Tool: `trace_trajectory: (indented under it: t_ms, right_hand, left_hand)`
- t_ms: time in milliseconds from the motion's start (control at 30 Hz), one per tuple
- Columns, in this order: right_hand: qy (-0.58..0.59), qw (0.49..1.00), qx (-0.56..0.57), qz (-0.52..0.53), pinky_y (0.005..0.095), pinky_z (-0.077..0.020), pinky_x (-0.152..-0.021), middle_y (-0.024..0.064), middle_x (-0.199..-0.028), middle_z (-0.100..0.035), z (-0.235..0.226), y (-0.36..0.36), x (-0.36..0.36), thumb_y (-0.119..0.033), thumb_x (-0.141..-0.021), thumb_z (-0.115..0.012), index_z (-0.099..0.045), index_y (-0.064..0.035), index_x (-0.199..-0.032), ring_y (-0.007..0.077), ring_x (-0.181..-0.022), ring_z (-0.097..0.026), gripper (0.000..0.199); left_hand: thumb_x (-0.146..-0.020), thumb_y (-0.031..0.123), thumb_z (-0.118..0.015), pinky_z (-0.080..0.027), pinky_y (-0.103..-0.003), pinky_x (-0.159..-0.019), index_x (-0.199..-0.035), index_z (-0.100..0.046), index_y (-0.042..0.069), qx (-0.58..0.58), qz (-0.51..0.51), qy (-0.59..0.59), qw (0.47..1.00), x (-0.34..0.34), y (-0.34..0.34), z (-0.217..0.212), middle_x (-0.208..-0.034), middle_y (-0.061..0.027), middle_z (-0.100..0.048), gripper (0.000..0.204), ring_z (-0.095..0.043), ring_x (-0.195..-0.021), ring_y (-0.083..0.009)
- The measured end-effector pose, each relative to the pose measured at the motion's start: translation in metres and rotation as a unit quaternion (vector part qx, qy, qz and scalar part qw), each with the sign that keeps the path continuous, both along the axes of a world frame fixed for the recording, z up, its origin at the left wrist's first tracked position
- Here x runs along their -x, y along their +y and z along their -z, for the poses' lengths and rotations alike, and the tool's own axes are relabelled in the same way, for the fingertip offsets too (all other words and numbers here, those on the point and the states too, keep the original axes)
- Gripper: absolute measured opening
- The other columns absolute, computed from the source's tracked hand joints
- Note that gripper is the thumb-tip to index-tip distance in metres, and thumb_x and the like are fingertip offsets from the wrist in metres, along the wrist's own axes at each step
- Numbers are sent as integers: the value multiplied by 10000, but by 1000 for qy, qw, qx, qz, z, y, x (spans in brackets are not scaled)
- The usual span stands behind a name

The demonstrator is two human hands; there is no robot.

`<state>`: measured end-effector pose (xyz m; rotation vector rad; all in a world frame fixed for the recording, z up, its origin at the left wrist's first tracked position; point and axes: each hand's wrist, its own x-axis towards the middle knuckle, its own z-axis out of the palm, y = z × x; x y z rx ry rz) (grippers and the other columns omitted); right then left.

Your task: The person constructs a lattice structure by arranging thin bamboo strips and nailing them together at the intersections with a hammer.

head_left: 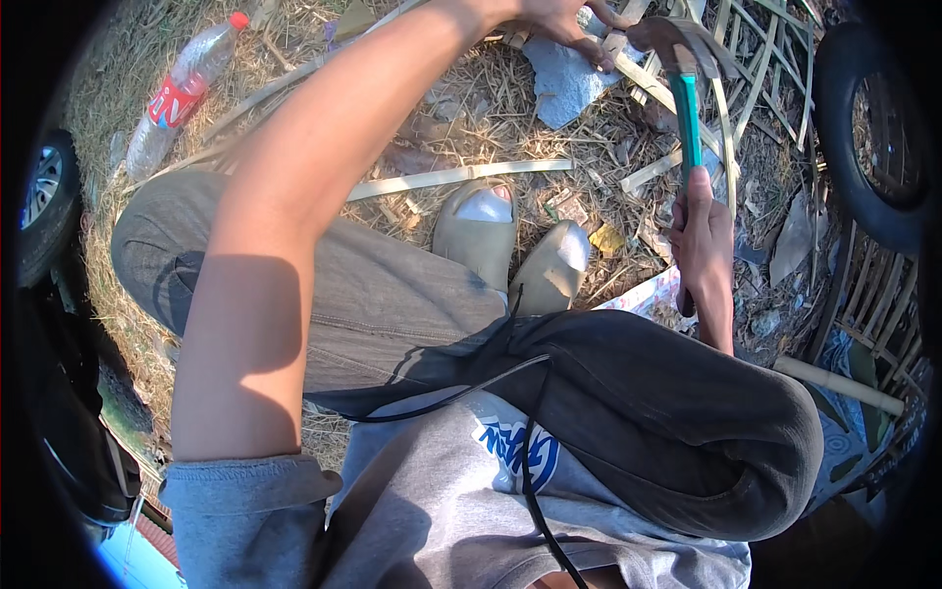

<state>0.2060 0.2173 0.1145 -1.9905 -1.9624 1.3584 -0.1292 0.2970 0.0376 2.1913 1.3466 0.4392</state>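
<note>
My right hand (706, 240) is wrapped round the green and black handle of a claw hammer (688, 118). The hammer's brownish metal head is at the top, over pale bamboo strips. My left hand (561, 22) reaches far forward to the top edge of the view, its fingers closed on the end of a bamboo strip (648, 80). That strip runs down to the right, passing close under the hammer head. Beneath my left hand lies a grey-blue stone slab (564, 83). The upper edge cuts off part of the left hand.
Several bamboo strips (765, 74) cross at the upper right, beside a black tyre (849, 147). One loose strip (461, 179) lies before my sandals (476, 236). A plastic bottle (182, 93) rests on dry grass at left. A wheel (49, 187) stands at the left edge.
</note>
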Motion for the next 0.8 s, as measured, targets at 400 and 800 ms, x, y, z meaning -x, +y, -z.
trace_trajectory:
  t_ms: [400,800]
  right_hand:
    - [98,995,-29,18,264,-274,-452,-26,-559,-408,-24,-11,15,-668,-1058,-366,-528,-62,-707,71,-473,-377,720]
    - [3,998,68,13,287,-287,-469,-38,-554,-392,21,-10,6,-694,-1045,-372,-469,-96,-671,86,-488,-382,712]
  left_hand:
    - [-588,614,-907,-94,-709,-1222,-1355,-701,241,28,38,-61,997,9,2,7,-1742,-37,-141,878,-120,-1535,-520]
    - [-534,637,-932,-88,-706,-1230,-1414,-646,265,29,9,99,995,12,-2,3,-1746,-50,-90,997,-101,-1563,-453]
